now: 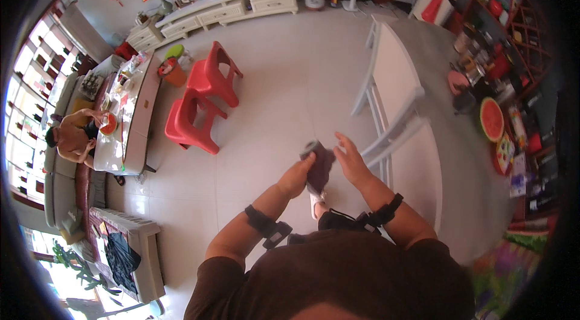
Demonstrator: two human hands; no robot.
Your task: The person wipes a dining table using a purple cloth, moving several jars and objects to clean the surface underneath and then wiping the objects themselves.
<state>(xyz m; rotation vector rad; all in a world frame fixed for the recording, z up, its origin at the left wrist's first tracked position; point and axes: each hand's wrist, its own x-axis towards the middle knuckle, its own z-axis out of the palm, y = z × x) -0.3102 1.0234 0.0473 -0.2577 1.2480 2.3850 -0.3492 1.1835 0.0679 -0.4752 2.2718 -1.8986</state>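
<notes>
A dark purplish cloth [321, 169], folded or bunched with a greyish upper end, hangs in front of my body. My left hand [295, 178] grips it from the left side, thumb laid over its upper part. Just to the right, my right hand [351, 159] has its fingers apart and holds nothing. Its fingertips come close to the cloth's right edge; whether they touch is blurred. Below the cloth one of my shoes [316, 202] shows on the tiled floor [272, 93].
White chairs [396, 66] stand close on my right. Two red plastic stools [195, 113] are ahead to the left. A person [74, 138] sits on a sofa behind a long table [136, 129]. Shelves and a cut watermelon [491, 119] line the far right; a TV cabinet [222, 14] runs along the wall.
</notes>
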